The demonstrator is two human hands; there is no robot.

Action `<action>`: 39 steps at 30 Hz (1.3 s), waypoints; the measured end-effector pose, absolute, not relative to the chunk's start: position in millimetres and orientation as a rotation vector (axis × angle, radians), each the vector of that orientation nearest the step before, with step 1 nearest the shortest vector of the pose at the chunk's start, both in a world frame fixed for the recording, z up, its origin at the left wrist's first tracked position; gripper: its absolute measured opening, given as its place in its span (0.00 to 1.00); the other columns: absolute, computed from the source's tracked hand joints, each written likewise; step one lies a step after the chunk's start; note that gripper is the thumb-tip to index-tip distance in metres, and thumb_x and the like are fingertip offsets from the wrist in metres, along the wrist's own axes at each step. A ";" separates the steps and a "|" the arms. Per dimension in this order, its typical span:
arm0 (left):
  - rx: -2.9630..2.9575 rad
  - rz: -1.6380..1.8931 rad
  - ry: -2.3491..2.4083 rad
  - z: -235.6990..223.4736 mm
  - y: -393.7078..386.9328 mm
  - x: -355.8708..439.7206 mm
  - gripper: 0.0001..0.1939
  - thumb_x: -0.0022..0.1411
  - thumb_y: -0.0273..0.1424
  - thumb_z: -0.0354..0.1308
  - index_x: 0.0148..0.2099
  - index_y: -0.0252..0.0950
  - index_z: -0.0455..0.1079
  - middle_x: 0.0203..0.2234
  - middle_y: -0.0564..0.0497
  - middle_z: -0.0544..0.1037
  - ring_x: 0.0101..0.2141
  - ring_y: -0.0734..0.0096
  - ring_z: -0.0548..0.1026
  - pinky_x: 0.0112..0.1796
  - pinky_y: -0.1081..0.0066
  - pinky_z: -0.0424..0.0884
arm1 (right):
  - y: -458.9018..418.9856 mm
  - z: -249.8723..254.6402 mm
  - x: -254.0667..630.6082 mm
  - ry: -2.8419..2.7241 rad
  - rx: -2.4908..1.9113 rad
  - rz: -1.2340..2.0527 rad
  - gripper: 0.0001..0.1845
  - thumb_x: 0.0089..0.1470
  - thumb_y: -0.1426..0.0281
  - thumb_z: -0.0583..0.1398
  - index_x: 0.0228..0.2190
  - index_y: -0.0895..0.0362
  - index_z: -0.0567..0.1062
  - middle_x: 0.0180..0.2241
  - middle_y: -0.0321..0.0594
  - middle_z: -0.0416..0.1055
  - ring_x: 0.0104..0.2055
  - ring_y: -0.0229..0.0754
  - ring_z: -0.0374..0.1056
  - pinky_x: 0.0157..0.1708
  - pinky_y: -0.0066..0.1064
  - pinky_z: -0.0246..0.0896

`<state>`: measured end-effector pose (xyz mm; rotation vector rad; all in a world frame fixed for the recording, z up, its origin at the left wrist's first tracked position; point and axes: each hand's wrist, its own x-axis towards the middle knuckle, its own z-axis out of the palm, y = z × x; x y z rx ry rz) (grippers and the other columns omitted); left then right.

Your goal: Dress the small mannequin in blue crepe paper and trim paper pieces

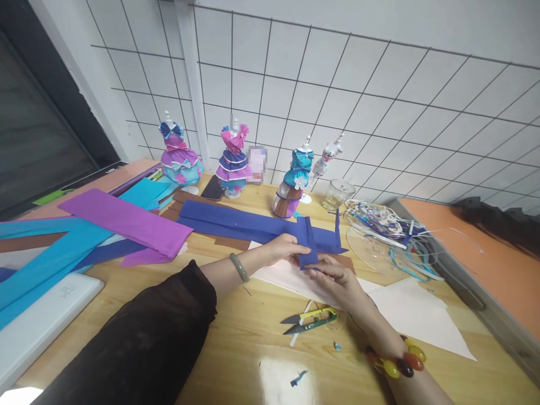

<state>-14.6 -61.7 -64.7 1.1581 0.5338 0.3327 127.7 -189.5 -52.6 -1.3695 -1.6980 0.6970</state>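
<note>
Between my two hands, above the table's middle, is a short strip of dark blue fabric. My left hand, below a green bangle, pinches its left side with the thumb on top. At its lower edge my right hand grips the strip with thumb and fingers; some fingertips are hidden. Behind the hands lies a long folded band of the same blue fabric. White sheets extend beneath and to the right of my hands. Closer to me rest yellow-and-green thread snips.
Several small mannequins in frilled dresses stand along the tiled wall. Purple fabric and turquoise strips pile up at left, beside a white slab. A glass and a scrap-filled plate sit at right. A phone lies behind.
</note>
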 end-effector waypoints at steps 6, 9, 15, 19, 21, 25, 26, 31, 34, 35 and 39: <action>1.261 0.298 0.459 -64.3 -60.5 -17.0 0.22 0.43 0.43 0.66 0.33 0.28 0.72 0.24 0.47 0.76 0.24 0.74 0.72 0.30 0.71 0.67 | -190.6 -47.8 124.4 -1.524 -1.472 0.728 0.19 0.51 0.56 0.60 0.19 0.56 0.74 0.30 0.43 0.71 0.36 0.44 0.67 0.37 0.33 0.61; 1.271 0.312 0.480 -65.7 -60.0 -16.0 0.23 0.43 0.44 0.65 0.32 0.28 0.72 0.23 0.47 0.75 0.24 0.74 0.72 0.30 0.71 0.66 | -190.6 -48.1 125.0 -1.475 -1.537 0.681 0.19 0.50 0.55 0.60 0.19 0.56 0.73 0.26 0.40 0.70 0.32 0.42 0.66 0.34 0.32 0.60; 1.221 0.332 0.496 -67.7 -60.3 -12.6 0.25 0.39 0.44 0.67 0.31 0.27 0.70 0.23 0.47 0.74 0.23 0.74 0.71 0.30 0.69 0.67 | -188.9 -52.7 127.6 -1.497 -1.575 0.670 0.19 0.50 0.55 0.60 0.19 0.57 0.73 0.22 0.38 0.67 0.27 0.40 0.62 0.27 0.30 0.56; 1.313 0.322 0.507 -70.0 -58.6 -12.0 0.25 0.42 0.46 0.66 0.30 0.27 0.70 0.21 0.48 0.74 0.23 0.74 0.71 0.29 0.70 0.67 | -188.2 -57.1 129.6 -1.546 -1.557 0.681 0.18 0.50 0.56 0.60 0.22 0.57 0.74 0.24 0.38 0.68 0.27 0.40 0.62 0.27 0.30 0.57; 1.362 0.319 0.530 -71.3 -58.1 -11.7 0.24 0.42 0.46 0.65 0.30 0.27 0.70 0.20 0.48 0.73 0.22 0.73 0.71 0.29 0.70 0.66 | -188.2 -58.7 130.3 -1.565 -1.539 0.673 0.18 0.51 0.57 0.59 0.21 0.57 0.73 0.24 0.38 0.67 0.27 0.39 0.62 0.28 0.30 0.57; 1.384 0.297 0.542 -71.5 -59.8 -10.7 0.25 0.41 0.47 0.66 0.29 0.28 0.70 0.18 0.50 0.73 0.21 0.74 0.71 0.28 0.70 0.67 | -188.2 -61.8 130.9 -1.571 -1.555 0.649 0.18 0.52 0.57 0.59 0.20 0.57 0.71 0.23 0.36 0.63 0.27 0.38 0.59 0.26 0.29 0.55; 1.381 0.289 0.533 -71.1 -60.8 -10.4 0.25 0.41 0.47 0.66 0.29 0.28 0.70 0.18 0.50 0.72 0.21 0.74 0.71 0.28 0.70 0.68 | -188.2 -62.6 130.9 -1.562 -1.577 0.644 0.18 0.52 0.57 0.58 0.20 0.57 0.71 0.22 0.36 0.62 0.26 0.38 0.58 0.25 0.28 0.54; 1.430 0.279 0.513 -68.6 -65.0 -9.9 0.25 0.44 0.49 0.63 0.26 0.28 0.70 0.17 0.49 0.73 0.21 0.74 0.71 0.28 0.70 0.69 | -187.6 -64.8 131.7 -1.518 -1.675 0.642 0.19 0.51 0.55 0.58 0.20 0.57 0.68 0.20 0.35 0.59 0.23 0.36 0.54 0.19 0.26 0.48; 1.489 0.273 0.518 -67.1 -65.6 -10.9 0.26 0.47 0.51 0.61 0.24 0.29 0.68 0.16 0.49 0.73 0.20 0.74 0.72 0.27 0.72 0.68 | -187.8 -64.1 132.0 -1.537 -1.722 0.610 0.21 0.51 0.55 0.58 0.17 0.56 0.65 0.18 0.33 0.57 0.21 0.34 0.51 0.17 0.26 0.44; 1.496 0.269 0.519 -66.6 -65.7 -11.2 0.26 0.48 0.51 0.60 0.23 0.30 0.67 0.15 0.49 0.72 0.20 0.73 0.72 0.26 0.72 0.68 | -187.9 -64.0 132.0 -1.540 -1.735 0.603 0.21 0.51 0.55 0.58 0.17 0.56 0.64 0.17 0.33 0.57 0.20 0.34 0.51 0.17 0.26 0.43; 1.526 0.246 0.506 -65.2 -66.2 -12.2 0.26 0.50 0.53 0.57 0.24 0.30 0.67 0.15 0.49 0.72 0.21 0.72 0.73 0.27 0.72 0.68 | -188.1 -65.5 132.4 -1.534 -1.799 0.573 0.21 0.50 0.56 0.59 0.16 0.56 0.63 0.16 0.32 0.57 0.19 0.33 0.50 0.17 0.26 0.42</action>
